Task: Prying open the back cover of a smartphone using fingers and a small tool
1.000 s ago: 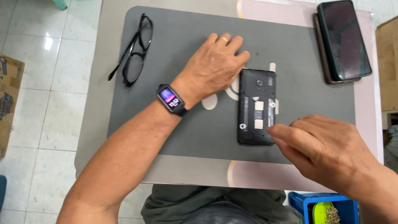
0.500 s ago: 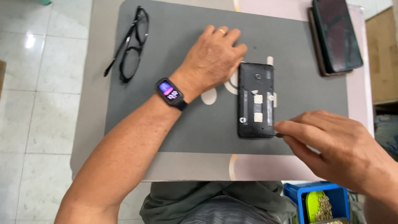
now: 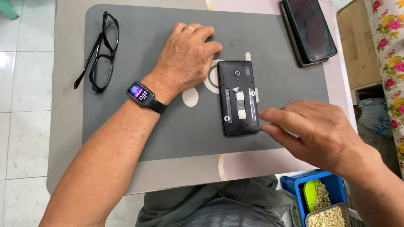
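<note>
- The black smartphone with its back cover off (image 3: 239, 97) lies flat on the grey rubber mat (image 3: 176, 130) that covers most of the bench (image 3: 67, 159), a little right of the mat's middle, long side running from the far edge toward the near edge.
- The left hand (image 3: 185, 59), a gold ring on one finger, rests palm down on the mat just beside the phone's far left corner, fingers loosely spread and grasping nothing; whether a fingertip touches the phone I cannot tell.
- A black smartwatch with a lit screen (image 3: 141, 93) sits on the left wrist.
- The right hand (image 3: 313, 130) hovers at the phone's near right corner, fingers drawn together and pointing at its edge; whether it pinches something small I cannot tell.
- A pair of black-framed glasses (image 3: 99, 52) lies near the mat's far left corner.
- A second dark phone in a brown case (image 3: 309, 29) lies at the far right corner of the bench.
- A blue plastic bin (image 3: 322, 197) stands below the bench's near right corner.
</note>
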